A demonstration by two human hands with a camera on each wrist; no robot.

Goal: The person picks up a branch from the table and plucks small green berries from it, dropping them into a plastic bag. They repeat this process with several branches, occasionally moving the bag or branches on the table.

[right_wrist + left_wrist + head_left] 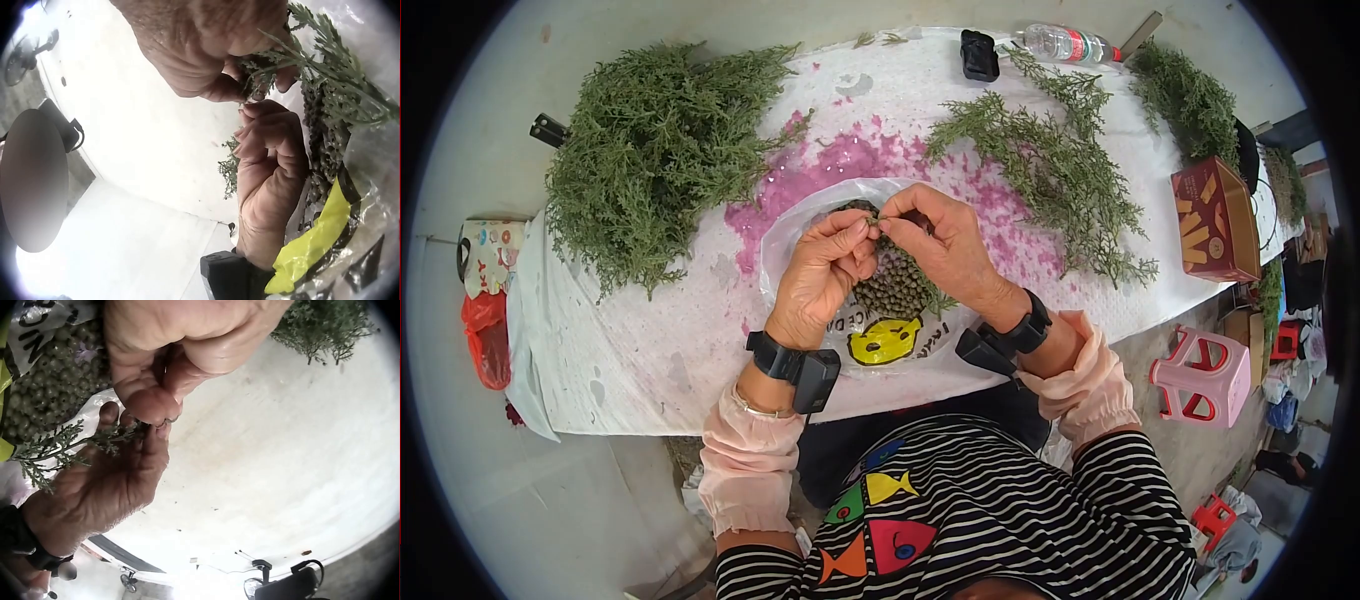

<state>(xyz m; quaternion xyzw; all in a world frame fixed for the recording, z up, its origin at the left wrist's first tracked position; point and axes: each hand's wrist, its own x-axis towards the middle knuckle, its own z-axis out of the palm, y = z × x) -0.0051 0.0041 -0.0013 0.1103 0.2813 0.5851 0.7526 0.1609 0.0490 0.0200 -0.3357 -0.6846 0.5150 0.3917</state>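
Both hands meet over a clear plastic bag [785,235] holding many small round green-brown cones [895,290]. The left hand [825,270] pinches at a small sprig tip with thumb and forefinger. Fingertip to fingertip with it, the right hand [945,245] grips a green sprig [331,69], whose leafy stem trails from the palm over the bag. In the left wrist view the sprig [59,450] sticks out beside the right hand [112,481], and the left hand [200,337] is above. What lies exactly between the fingertips is too small to tell.
A large heap of green branches [665,160] lies at the left of the white-covered table [630,360], more branches [1040,160] at the right. A black tray [979,55], a bottle [1065,44] and a red box [1212,220] stand along the far and right edges; a pink stool [1205,375] is on the floor.
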